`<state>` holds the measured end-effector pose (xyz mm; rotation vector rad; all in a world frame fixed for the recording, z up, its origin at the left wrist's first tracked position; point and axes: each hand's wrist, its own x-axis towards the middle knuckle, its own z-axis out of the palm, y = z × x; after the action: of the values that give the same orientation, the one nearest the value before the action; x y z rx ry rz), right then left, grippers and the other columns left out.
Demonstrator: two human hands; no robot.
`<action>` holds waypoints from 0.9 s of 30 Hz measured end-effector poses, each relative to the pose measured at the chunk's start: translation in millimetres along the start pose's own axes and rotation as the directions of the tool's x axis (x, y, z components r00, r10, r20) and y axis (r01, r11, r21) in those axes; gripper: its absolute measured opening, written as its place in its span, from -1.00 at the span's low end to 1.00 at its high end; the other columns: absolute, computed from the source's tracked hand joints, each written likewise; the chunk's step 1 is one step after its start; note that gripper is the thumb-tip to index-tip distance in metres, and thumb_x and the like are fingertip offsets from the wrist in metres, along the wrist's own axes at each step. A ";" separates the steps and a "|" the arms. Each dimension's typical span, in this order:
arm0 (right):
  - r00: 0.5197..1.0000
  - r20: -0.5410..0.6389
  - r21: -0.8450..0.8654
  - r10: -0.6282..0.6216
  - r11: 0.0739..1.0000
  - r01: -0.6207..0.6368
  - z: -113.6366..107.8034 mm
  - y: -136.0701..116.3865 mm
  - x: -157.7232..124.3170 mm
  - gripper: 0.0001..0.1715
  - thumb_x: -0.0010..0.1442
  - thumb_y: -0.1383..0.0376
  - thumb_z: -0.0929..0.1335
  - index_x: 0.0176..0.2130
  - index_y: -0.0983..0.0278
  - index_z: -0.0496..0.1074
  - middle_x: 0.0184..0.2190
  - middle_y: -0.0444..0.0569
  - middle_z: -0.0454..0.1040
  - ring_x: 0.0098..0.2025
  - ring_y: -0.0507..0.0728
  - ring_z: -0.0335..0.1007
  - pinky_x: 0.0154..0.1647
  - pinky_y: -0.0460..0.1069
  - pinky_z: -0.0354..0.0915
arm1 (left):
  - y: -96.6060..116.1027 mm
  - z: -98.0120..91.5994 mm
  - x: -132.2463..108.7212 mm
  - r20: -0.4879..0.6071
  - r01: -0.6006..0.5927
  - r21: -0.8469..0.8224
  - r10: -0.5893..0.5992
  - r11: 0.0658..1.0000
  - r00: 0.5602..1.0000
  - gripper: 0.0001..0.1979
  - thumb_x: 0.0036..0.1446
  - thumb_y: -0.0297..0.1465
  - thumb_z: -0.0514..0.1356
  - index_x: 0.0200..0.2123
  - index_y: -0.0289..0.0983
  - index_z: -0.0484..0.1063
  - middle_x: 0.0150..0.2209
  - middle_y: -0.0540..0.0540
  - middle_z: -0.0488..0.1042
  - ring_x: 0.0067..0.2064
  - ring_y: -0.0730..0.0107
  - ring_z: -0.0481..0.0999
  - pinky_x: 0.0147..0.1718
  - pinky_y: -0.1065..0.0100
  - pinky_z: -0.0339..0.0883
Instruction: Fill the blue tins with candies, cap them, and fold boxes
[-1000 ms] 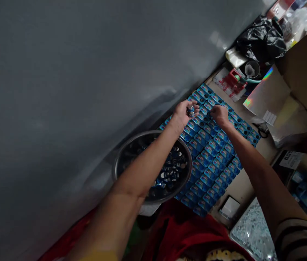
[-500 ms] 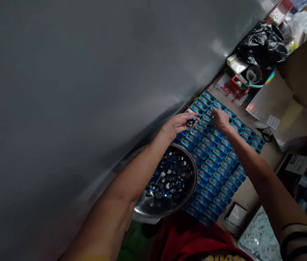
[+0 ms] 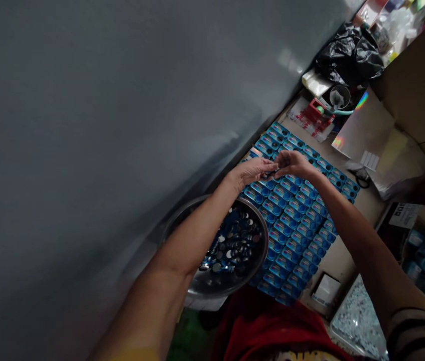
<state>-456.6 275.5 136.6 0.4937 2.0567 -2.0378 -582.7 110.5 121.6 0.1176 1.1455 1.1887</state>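
Observation:
My left hand (image 3: pixel 253 170) hovers over the far rows of a grid of small blue boxes (image 3: pixel 298 215), its fingers curled round small dark bottles I can barely make out. My right hand (image 3: pixel 291 163) meets the left one at the fingertips, fingers pinched together there; what they pinch is hidden. Under my left forearm stands a round metal bowl (image 3: pixel 197 287) filled with several small blue bottles with silver caps (image 3: pixel 235 245).
A grey wall (image 3: pixel 103 125) runs along the left. Behind the boxes lie a red tape dispenser (image 3: pixel 315 108), a black plastic bag (image 3: pixel 349 55) and a holographic sheet (image 3: pixel 366 130). A white packet (image 3: pixel 327 290) and a bag of white pieces (image 3: pixel 359 321) sit near me.
My right hand has lifted off the boxes and moved left to meet my left hand. The view has shifted slightly.

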 end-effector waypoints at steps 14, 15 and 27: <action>0.871 -0.492 -0.751 0.019 0.498 -0.435 17.2 28.1 6.6 -0.66 0.15 0.42 0.40 -0.15 0.22 0.74 -0.05 0.07 0.71 0.00 0.26 0.63 -0.01 0.01 0.40 | -10.4 -27.8 9.7 -0.410 -0.090 -0.042 0.065 0.995 0.910 -0.69 -0.01 -0.37 0.60 -0.47 -0.28 0.52 -0.55 0.01 0.53 -0.59 0.62 0.39 -0.57 0.58 0.26; 0.866 -0.498 -0.771 0.039 0.438 -0.462 19.4 27.1 9.7 -0.66 0.18 0.40 0.40 -0.13 0.21 0.74 -0.03 0.09 0.70 0.01 0.27 0.63 -0.03 0.02 0.39 | -9.6 -26.5 10.7 -0.430 -0.084 -0.033 0.061 0.996 0.901 -0.68 -0.07 -0.41 0.62 -0.48 -0.27 0.52 -0.57 0.04 0.51 -0.59 0.62 0.39 -0.57 0.57 0.26; 0.842 -0.517 -0.727 0.154 0.440 -0.527 11.3 18.5 29.0 -0.63 0.03 0.36 0.59 -0.12 0.17 0.64 -0.08 0.06 0.70 0.00 0.33 0.61 -0.07 0.05 0.42 | -8.1 -25.8 24.3 -0.412 -0.035 -0.011 0.028 0.999 0.911 -0.68 -0.25 -0.56 0.63 -0.50 -0.27 0.56 -0.53 -0.01 0.57 -0.47 0.47 0.54 -0.41 0.47 0.47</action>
<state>-477.5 266.8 108.4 1.0310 2.5429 -0.5046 -598.4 113.5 89.0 -0.1376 1.5058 1.2885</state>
